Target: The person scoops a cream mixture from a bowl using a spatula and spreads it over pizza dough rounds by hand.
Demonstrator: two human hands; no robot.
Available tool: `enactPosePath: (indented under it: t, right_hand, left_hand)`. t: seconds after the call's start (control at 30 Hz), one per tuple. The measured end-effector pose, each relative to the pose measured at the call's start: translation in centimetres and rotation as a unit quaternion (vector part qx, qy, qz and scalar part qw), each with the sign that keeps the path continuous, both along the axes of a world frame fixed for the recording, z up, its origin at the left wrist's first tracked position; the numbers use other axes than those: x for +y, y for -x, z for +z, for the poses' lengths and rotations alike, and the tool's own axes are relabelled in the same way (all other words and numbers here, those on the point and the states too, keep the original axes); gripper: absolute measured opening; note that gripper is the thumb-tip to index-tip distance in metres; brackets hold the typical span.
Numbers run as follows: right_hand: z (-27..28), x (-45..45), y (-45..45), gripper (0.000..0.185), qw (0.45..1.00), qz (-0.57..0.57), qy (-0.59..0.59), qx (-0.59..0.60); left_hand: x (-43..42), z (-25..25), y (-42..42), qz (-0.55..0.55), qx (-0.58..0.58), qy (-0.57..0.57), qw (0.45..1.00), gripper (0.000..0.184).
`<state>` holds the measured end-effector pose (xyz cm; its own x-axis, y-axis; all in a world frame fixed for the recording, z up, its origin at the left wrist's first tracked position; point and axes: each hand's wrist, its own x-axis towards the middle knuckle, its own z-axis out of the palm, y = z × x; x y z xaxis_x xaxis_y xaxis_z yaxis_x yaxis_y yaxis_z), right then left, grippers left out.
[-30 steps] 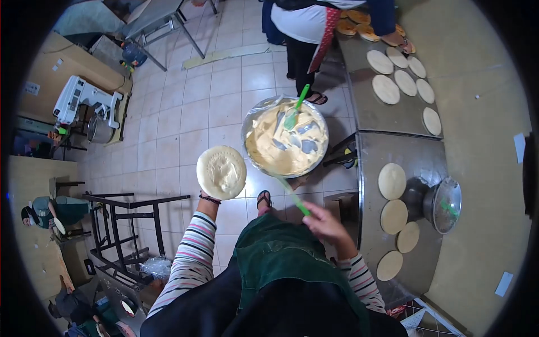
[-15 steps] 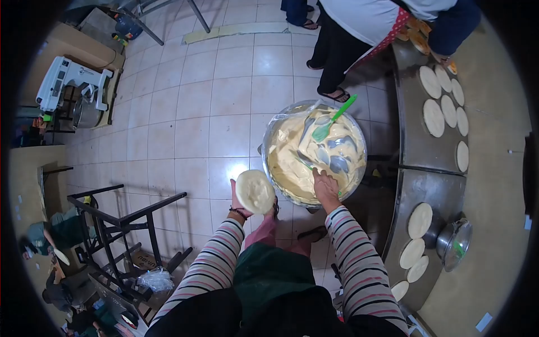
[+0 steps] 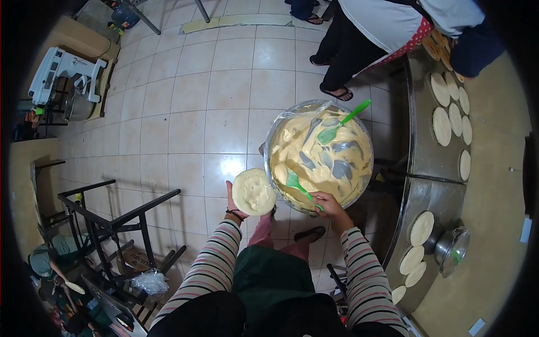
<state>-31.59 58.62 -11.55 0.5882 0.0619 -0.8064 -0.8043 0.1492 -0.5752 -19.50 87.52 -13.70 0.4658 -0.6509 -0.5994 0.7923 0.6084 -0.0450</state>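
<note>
A pale round of dough (image 3: 254,192), dented and uneven in its middle, rests on my left hand (image 3: 231,202); most of that palm and its fingers are hidden beneath it. My right hand (image 3: 330,206) grips the handle of a green spatula (image 3: 294,181), whose blade points up and left over the near side of a big bowl (image 3: 373,163). Creamy yellow filling (image 3: 289,154) is smeared through this plastic-lined bowl, with grey patches showing between. A second green spatula (image 3: 331,132) lies in the filling, its handle sticking out past the far right rim.
Several dough rounds (image 3: 412,259) lie on metal trays (image 3: 435,194) along the right, near a metal bowl (image 3: 452,250). A co-worker (image 3: 368,33) stands at the far right. Black metal frames (image 3: 120,222) stand left, and a white mixer (image 3: 64,76) farther back.
My right hand has drawn the spatula back toward me, and its blade now shows above the filling. The dough round stays on my left hand, nearly in place. The view has shifted slightly.
</note>
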Motion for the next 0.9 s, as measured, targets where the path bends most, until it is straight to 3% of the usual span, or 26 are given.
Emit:
enactPosePath:
  t: [0.17, 0.33, 0.6, 0.67, 0.7, 0.73, 0.77, 0.87, 0.9]
  right_hand:
    - [2.7, 0.2, 2.2, 0.03, 0.993, -0.111, -0.044, -0.013]
    - [7.2, -0.6, 4.3, 0.03, 0.975, -0.216, 0.012, -0.061]
    - [23.6, -0.2, 6.0, 0.028, 0.959, -0.167, 0.127, -0.193]
    - [26.9, 0.9, 6.2, 0.028, 0.948, -0.156, 0.165, -0.224]
    - [28.4, 1.7, 5.8, 0.029, 0.882, -0.065, 0.371, -0.283]
    - [30.0, 2.5, 5.4, 0.031, 0.766, 0.027, 0.556, -0.32]
    - [31.8, 3.7, 5.0, 0.035, 0.731, 0.038, 0.611, -0.302]
    - [33.0, 5.2, 5.3, 0.034, 0.709, 0.051, 0.621, -0.33]
    - [33.5, 5.4, 5.6, 0.036, 0.677, 0.072, 0.633, -0.369]
  left_hand:
    - [2.8, 0.6, -0.5, 0.033, -0.025, -0.035, 0.999, 0.08]
    - [3.3, 6.1, -1.4, 0.045, -0.062, -0.035, 0.996, 0.071]
    - [-7.2, 12.9, -1.9, 0.026, -0.059, 0.089, 0.994, 0.055]
    - [-10.0, 16.4, -1.8, -0.011, -0.099, 0.172, 0.98, 0.053]
    - [-10.7, 18.8, -1.8, -0.037, -0.118, 0.183, 0.975, 0.051]
    - [-11.6, 20.7, -1.6, -0.046, -0.127, 0.192, 0.972, 0.051]
    - [-12.5, 22.2, -1.3, -0.06, -0.134, 0.202, 0.968, 0.052]
    - [-13.8, 24.1, -0.9, -0.087, -0.156, 0.221, 0.959, 0.054]
    - [-14.2, 25.2, -1.2, -0.096, -0.165, 0.23, 0.954, 0.054]
